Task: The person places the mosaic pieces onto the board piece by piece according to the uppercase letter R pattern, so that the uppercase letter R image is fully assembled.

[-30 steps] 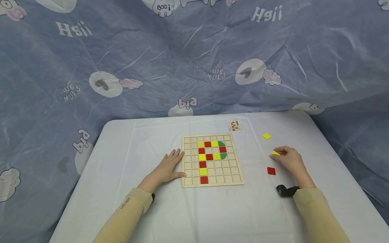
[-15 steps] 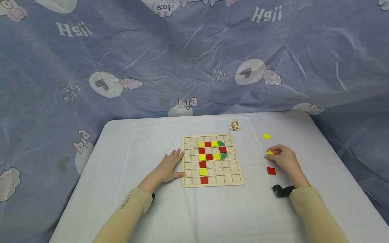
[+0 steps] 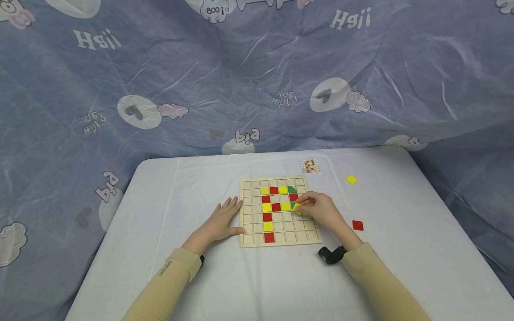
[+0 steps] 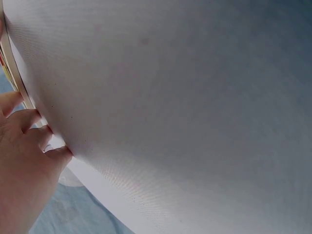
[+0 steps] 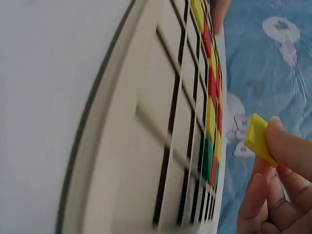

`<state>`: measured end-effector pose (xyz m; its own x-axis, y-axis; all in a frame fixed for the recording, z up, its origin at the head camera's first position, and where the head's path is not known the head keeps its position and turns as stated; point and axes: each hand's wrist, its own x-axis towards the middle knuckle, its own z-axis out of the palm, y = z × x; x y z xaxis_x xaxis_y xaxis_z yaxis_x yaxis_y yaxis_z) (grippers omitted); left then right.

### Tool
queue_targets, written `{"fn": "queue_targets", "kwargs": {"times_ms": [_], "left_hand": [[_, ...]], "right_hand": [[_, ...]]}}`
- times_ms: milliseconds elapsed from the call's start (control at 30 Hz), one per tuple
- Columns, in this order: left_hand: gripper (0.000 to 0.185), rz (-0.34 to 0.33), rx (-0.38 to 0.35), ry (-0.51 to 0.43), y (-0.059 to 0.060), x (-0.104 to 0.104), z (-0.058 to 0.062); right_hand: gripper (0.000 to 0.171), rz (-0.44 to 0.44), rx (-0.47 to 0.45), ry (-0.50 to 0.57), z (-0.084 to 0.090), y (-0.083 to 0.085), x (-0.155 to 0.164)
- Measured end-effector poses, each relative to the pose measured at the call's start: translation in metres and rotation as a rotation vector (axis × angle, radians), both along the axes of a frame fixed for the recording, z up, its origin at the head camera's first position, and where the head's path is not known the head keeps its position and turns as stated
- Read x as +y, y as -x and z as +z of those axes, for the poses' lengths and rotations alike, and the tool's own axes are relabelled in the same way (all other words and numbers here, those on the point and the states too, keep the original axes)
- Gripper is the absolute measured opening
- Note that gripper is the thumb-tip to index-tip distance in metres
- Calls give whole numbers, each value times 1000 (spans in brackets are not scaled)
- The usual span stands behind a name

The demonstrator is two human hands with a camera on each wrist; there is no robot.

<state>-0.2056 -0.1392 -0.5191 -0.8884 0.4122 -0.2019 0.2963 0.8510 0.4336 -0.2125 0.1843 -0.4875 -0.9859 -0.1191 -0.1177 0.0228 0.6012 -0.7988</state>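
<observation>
A wooden grid board [image 3: 253, 240] lies on the table with red, yellow and green tiles set in its cells, forming a P shape. My right hand [image 3: 321, 208] is over the board's right side, pinching a yellow square tile [image 5: 258, 139] between thumb and fingers. In the head view that tile overlaps the lower green quarter-round tile [image 3: 293, 205]. My left hand [image 3: 220, 224] lies flat at the board's left edge, fingers spread, fingertips and thumb right at the rim. The left wrist view shows these fingers [image 4: 36, 117] along the board's side.
A loose yellow tile [image 3: 351, 179] and a red tile [image 3: 358, 225] lie on the white tablecloth [image 3: 192, 187] right of the board. A small pattern card [image 3: 309, 165] lies behind the board. A blue printed curtain [image 3: 241, 67] hangs behind the table.
My right hand has carried the yellow tile leftward from the right side of the table to above the board. The left hand has stayed in place.
</observation>
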Motion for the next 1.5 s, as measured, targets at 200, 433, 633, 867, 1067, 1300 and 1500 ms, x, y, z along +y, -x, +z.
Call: {"fn": "queue_targets", "kwargs": {"times_ms": [200,433,633,867,1067,1300,1500], "left_hand": [[96,-1,0,10,0,1,1],[98,7,-6,27,0,2,1],[98,16,-4,33,1,2,-1],[99,19,-11,51,1,3,-1],[99,15,-11,43,1,3,1],[99,12,-12,41,1,2,0],[98,4,-14,22,0,2,3]], "right_hand": [[18,39,0,35,-7,0,-32],[12,70,1,29,-16,2,-48],[7,94,27,-42,-19,4,-54],[5,138,80,-104,-16,4,-56],[5,166,116,-178,-15,4,-58],[10,149,123,-172,-12,0,-51],[22,83,90,-92,1,-5,-5]]}}
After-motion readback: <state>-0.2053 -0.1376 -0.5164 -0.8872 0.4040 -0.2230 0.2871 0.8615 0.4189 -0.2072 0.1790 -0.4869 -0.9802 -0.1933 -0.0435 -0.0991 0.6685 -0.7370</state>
